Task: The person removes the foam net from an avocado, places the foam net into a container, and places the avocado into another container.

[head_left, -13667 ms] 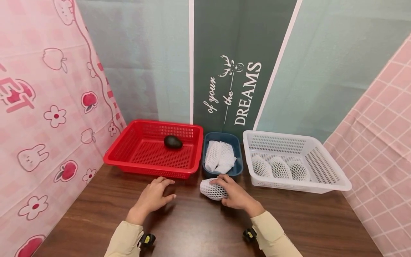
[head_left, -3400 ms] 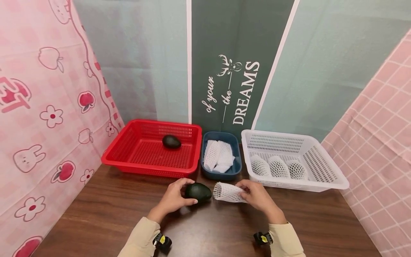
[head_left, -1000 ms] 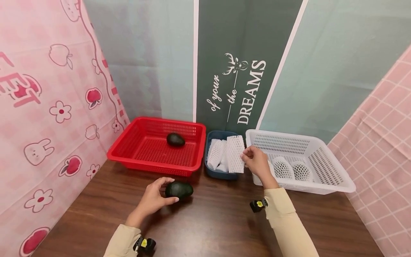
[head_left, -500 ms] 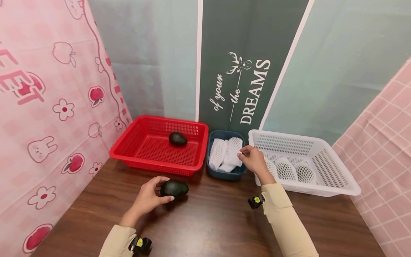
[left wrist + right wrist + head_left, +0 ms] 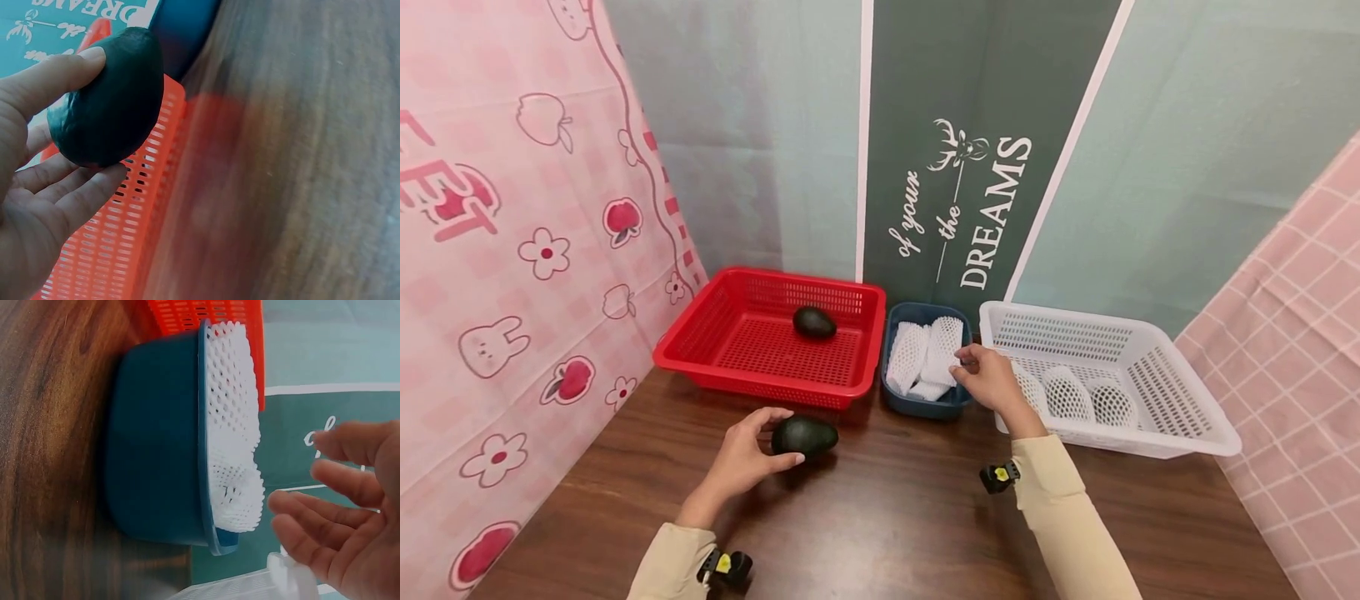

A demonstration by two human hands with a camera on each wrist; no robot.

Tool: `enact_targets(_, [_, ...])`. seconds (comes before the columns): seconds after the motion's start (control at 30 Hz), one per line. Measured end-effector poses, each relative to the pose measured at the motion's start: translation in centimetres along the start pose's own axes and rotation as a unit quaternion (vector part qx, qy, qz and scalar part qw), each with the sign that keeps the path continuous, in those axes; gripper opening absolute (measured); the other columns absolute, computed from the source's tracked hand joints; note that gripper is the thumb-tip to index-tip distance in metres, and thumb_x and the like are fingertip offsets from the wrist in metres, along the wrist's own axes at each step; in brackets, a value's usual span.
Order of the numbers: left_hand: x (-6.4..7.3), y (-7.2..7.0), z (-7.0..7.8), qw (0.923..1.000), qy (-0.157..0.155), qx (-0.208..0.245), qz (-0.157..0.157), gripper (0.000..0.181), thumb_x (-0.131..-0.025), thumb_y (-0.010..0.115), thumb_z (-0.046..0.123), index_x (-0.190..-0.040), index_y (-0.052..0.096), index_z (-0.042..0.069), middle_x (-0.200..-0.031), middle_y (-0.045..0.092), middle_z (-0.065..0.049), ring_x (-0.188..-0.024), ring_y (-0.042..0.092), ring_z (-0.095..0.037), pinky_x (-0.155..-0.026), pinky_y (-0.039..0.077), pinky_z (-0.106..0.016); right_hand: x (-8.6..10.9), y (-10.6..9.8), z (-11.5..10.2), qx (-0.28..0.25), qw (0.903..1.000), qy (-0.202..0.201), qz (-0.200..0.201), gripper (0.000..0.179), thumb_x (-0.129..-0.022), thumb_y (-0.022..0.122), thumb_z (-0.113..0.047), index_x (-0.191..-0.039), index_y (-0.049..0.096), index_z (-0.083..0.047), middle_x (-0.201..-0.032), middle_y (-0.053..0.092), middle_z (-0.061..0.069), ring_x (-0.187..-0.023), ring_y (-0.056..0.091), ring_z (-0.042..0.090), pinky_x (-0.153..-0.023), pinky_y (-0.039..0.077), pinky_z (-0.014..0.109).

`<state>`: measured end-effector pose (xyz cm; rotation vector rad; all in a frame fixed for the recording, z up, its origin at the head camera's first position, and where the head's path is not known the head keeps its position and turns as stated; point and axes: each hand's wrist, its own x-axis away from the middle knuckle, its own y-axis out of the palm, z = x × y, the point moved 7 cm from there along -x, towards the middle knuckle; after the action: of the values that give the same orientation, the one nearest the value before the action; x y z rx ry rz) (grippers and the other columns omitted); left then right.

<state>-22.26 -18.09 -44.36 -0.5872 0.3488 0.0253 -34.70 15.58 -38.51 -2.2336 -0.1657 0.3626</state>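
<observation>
My left hand (image 5: pixel 737 458) holds a dark green avocado (image 5: pixel 807 437) above the table in front of the red basket, thumb on one side and fingers on the other. In the left wrist view the avocado (image 5: pixel 115 100) shows smooth and bare. My right hand (image 5: pixel 994 382) hovers at the right rim of a small blue bin (image 5: pixel 925 408), fingers loosely bent. White foam net sleeves (image 5: pixel 942 350) lie in that bin. Seen from the right wrist, a gap separates the fingertips from the sleeves (image 5: pixel 231 381), and nothing is between the fingers.
One more bare avocado (image 5: pixel 814 322) lies in the red basket (image 5: pixel 767 392) at the left. On the right, a white basket (image 5: pixel 1187 446) contains three avocados (image 5: pixel 1067 396) in foam nets. Printed cloths hang behind and at both sides of the wooden table (image 5: pixel 865 517).
The netted avocado that my right hand gripped is now bare in my left hand, shifted left. My right hand carried the pulled-off foam net to the blue bin and let it go there.
</observation>
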Motion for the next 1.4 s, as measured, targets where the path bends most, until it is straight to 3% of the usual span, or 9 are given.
enact_targets(0.2, [-0.3,-0.4,0.1,1.0000,-0.005,0.007,0.002,0.055,-0.061,0.088,0.018,-0.109,0.062,0.011,-0.105,0.062,-0.001,-0.084,0.062,-0.019,-0.070,0.052,-0.040,0.6,1.3,-1.6,0.024,0.9960,-0.056,-0.066,0.041,-0.083,0.068,-0.014,-0.119,0.058,0.003,-0.111,0.060,0.022,-0.098,0.059,0.037,-0.080,0.047,0.048])
enact_targets(0.47, [-0.3,-0.4,0.1,0.9998,-0.013,0.012,-0.004,0.054,-0.062,0.088,0.020,-0.109,0.062,0.011,-0.105,0.062,-0.001,-0.084,0.062,-0.018,-0.071,0.052,-0.042,1.3,2.2,-2.5,0.035,0.9892,-0.087,-0.113,0.043,-0.082,0.069,-0.012,-0.119,0.057,0.005,-0.118,0.057,0.021,-0.105,0.054,0.039,-0.087,0.044,0.048])
enact_targets(0.63, [-0.3,-0.4,0.8,0.9999,-0.009,0.014,-0.002,0.054,-0.061,0.088,0.020,-0.108,0.062,0.012,-0.103,0.062,0.000,-0.082,0.062,-0.017,-0.070,0.052,-0.038,1.4,2.4,-3.1,0.041,0.9885,-0.095,-0.110,0.044,-0.082,0.069,-0.013,-0.120,0.056,0.005,-0.120,0.056,0.020,-0.107,0.053,0.037,-0.089,0.042,0.048])
enact_targets(0.8, [-0.9,-0.2,2.1,0.9997,0.014,0.021,-0.006,0.055,-0.062,0.088,0.020,-0.109,0.061,0.013,-0.103,0.062,0.001,-0.078,0.062,-0.017,-0.064,0.053,-0.035,1.5,2.9,-4.7,0.050,0.9867,-0.131,-0.082,0.044,-0.080,0.071,-0.013,-0.118,0.058,0.003,-0.118,0.057,0.019,-0.110,0.052,0.033,-0.092,0.041,0.046])
enact_targets(1.1, [-1.4,-0.3,3.3,0.9977,0.015,0.067,-0.001,0.055,-0.062,0.088,0.020,-0.109,0.061,0.014,-0.102,0.062,0.003,-0.082,0.061,-0.016,-0.069,0.052,-0.032,2.1,4.2,-6.9,0.070,0.9818,-0.153,-0.089,0.046,-0.079,0.071,-0.017,-0.119,0.058,0.000,-0.115,0.058,0.016,-0.107,0.053,0.029,-0.092,0.041,0.042])
enact_targets(1.27, [-2.1,-0.9,4.2,0.9956,0.031,0.082,0.031,0.055,-0.062,0.088,0.019,-0.110,0.062,0.013,-0.101,0.063,0.002,-0.087,0.060,-0.015,-0.068,0.052,-0.028,2.0,4.5,-7.8,0.088,0.9797,-0.155,-0.091,0.048,-0.079,0.072,-0.021,-0.121,0.058,-0.003,-0.116,0.058,0.013,-0.107,0.053,0.026,-0.092,0.041,0.040])
enact_targets(1.4, [-2.5,-1.7,4.3,0.9928,0.017,0.096,0.068,0.054,-0.062,0.088,0.015,-0.109,0.063,0.011,-0.101,0.063,0.000,-0.089,0.059,-0.016,-0.068,0.052,-0.027,2.0,4.7,-8.5,0.096,0.9780,-0.157,-0.098,0.049,-0.079,0.072,-0.023,-0.122,0.058,-0.004,-0.116,0.057,0.013,-0.107,0.053,0.026,-0.091,0.042,0.039])
